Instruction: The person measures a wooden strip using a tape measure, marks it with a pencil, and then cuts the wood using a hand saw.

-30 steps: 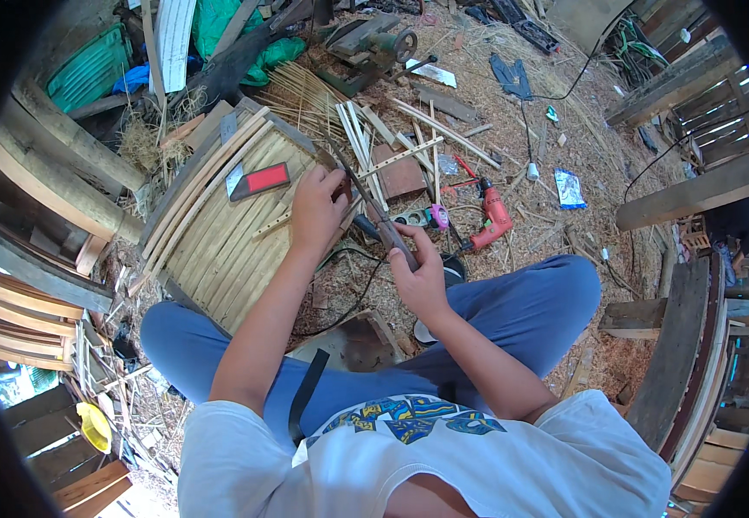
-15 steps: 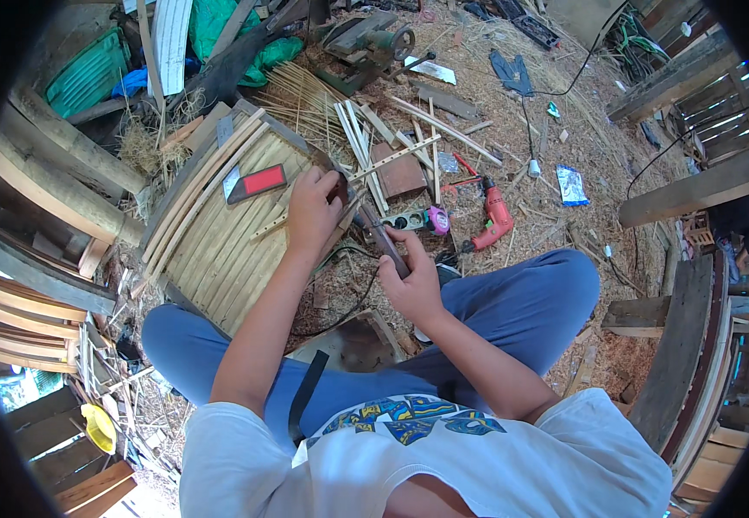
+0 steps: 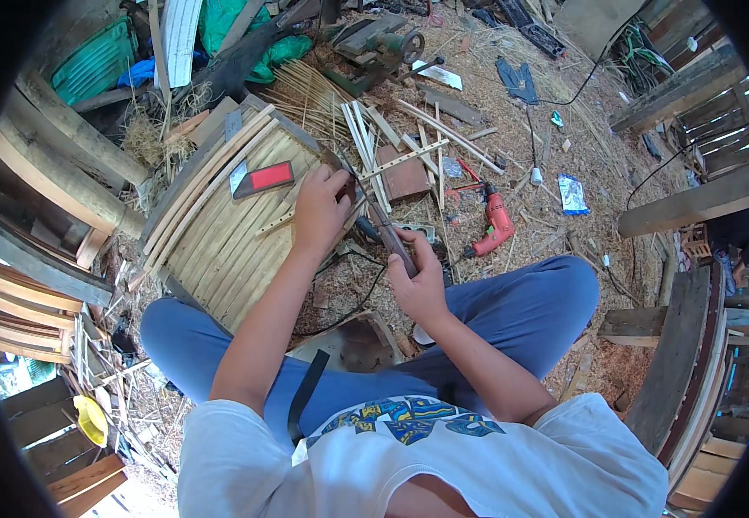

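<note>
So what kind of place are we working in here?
Most likely a rough woodworking or bamboo-craft workshop. The ground is covered in sawdust and shavings, a curved slatted wooden panel lies by the left hand, and a red power drill and cut wooden strips lie around.

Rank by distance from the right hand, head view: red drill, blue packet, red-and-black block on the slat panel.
From the right hand:
1. Red drill, just up and right on the sawdust.
2. Red-and-black block, up left on the slat panel.
3. Blue packet, farther right.
</note>
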Demonstrator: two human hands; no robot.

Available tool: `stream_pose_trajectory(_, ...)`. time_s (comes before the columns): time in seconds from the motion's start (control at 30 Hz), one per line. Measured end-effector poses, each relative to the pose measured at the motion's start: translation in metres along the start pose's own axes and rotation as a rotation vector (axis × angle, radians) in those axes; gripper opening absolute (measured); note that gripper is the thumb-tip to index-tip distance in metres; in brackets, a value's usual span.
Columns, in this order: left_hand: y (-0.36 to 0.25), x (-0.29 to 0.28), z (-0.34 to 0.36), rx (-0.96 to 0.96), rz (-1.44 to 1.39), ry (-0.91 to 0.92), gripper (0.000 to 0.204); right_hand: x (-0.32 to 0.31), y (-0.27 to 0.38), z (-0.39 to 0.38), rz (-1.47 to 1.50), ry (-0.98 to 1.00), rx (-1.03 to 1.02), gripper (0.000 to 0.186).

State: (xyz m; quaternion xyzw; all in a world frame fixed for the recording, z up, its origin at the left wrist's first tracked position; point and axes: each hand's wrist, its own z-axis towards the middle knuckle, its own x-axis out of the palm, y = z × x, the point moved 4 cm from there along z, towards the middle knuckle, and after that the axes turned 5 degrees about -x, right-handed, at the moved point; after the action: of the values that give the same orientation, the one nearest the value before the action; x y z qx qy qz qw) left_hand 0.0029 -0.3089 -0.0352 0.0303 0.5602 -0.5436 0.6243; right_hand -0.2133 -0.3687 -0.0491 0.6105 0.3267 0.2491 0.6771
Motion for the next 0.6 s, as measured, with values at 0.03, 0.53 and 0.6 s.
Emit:
stream_pose_trajectory(0.03,0.0,0.0,0.0,-0.013,0.006,0.017,0.029,-0.001,-0.001,0.001,-0.002,-0.024,-0.015,0.037)
stream_pose_trajectory(0.53,-0.003,-0.001,0.001,0.028,-0.004,-0.002,0.025,-0.002,0.012,0.001,0.046,-0.025,-0.033,0.039)
stream_pose_trajectory(0.6,-0.002,-0.002,0.0,0.023,0.005,-0.001,0.025,-0.001,0.013,0.001,0.033,-0.015,-0.016,0.039)
